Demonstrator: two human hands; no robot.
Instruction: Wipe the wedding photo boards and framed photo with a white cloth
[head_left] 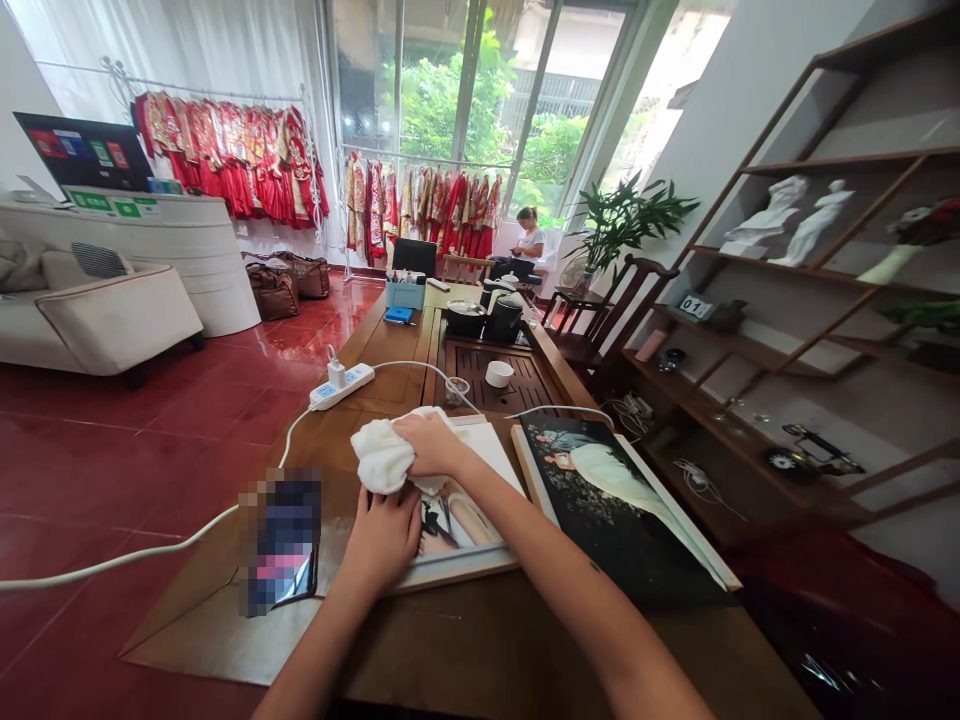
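Head view: my right hand point(431, 445) grips a white cloth point(381, 455) against a framed photo point(469, 525) near the tabletop's point(465, 650) front edge. My left hand point(382, 535) presses flat, fingers spread, apparently steadying the frame. A second photo point(622, 500) lies just beside.

A single camera worn on the person's head looks forward and down along a long wooden worktop point(465, 640), tilted enough that both forearms enter from the bottom edge at 5 and 7 o'clock. It sits close to the near end, so the left hand point(382, 535) and the right hand point(429, 445) with its white cloth point(379, 455) fall just below centre. The wide lens bends the edges, taking in the red floor point(112, 450) at 9 o'clock, the shelves point(810, 300) at 3 o'clock, and far off at 12 o'clock the windows point(480, 90) and a seated person point(529, 245).
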